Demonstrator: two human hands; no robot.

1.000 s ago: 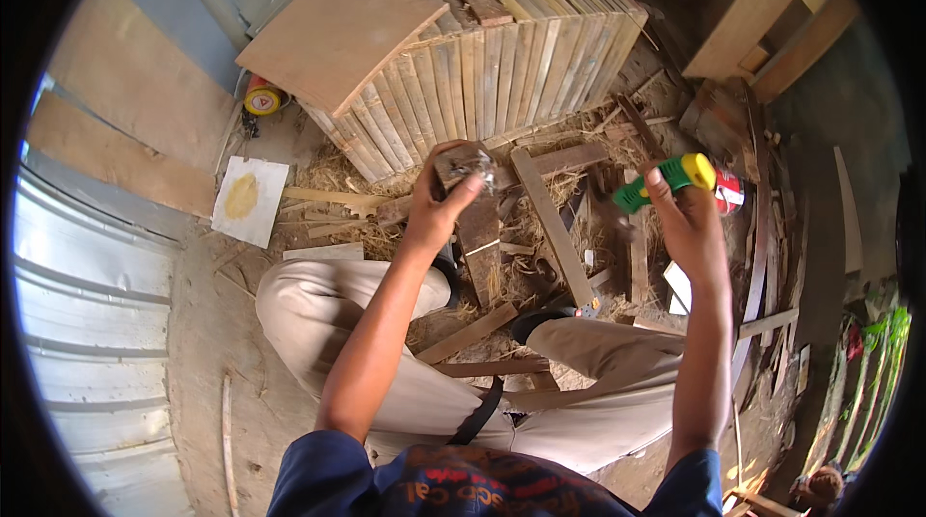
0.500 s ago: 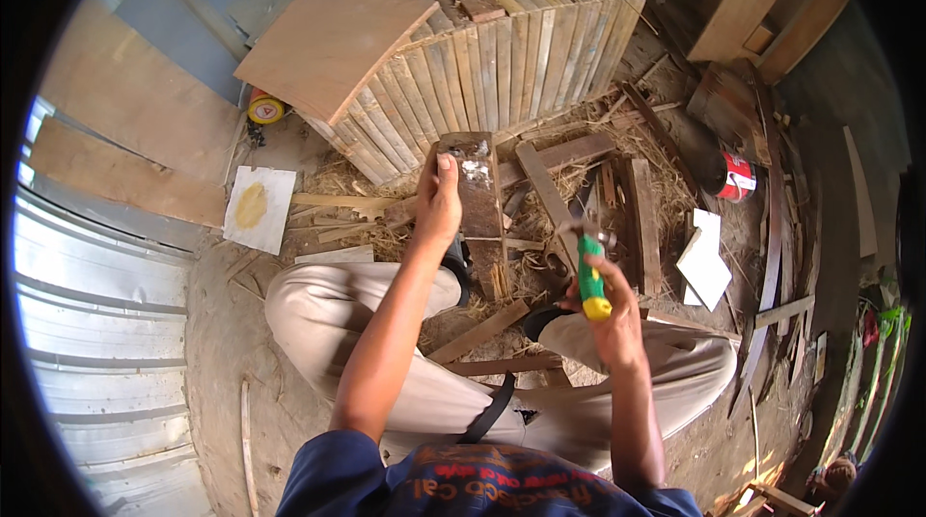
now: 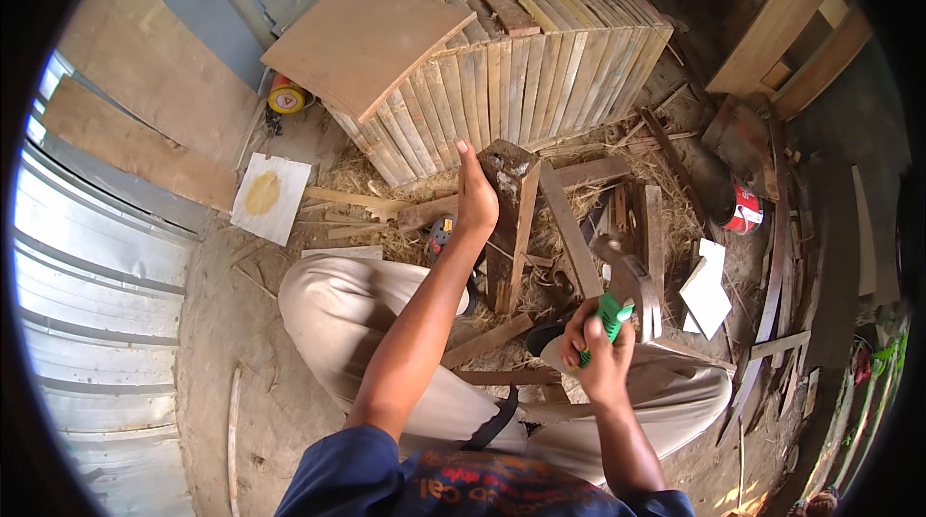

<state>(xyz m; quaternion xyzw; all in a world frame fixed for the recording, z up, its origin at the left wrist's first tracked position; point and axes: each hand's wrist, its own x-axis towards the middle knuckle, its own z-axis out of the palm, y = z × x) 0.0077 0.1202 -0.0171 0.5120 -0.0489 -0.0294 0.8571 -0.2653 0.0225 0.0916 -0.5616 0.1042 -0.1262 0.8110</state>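
Observation:
My right hand (image 3: 600, 353) is wrapped round the green grip of a claw hammer (image 3: 625, 276), its metal head raised above the fist. My left hand (image 3: 476, 194) has its fingers stretched out, with the palm side against a thick, dark wooden block (image 3: 503, 218). The block stands tilted in front of my legs, turned so that a lighter side face shows on its right. Pale, crumbly patches mark its upper end. Where the left palm meets the wood is partly hidden.
Ahead stands a slatted wooden structure (image 3: 502, 83) with a brown board (image 3: 371, 49) leaning on it. Scrap planks (image 3: 569, 228) and straw lie around the block. A red can (image 3: 743, 210) and white pieces (image 3: 706, 295) are at right; a stained white sheet (image 3: 270, 199) lies left.
The block has turned, showing its side face. My left hand has shifted right and its fingers have straightened along the wood. The hammer has moved right and lower, its head now turned into view.

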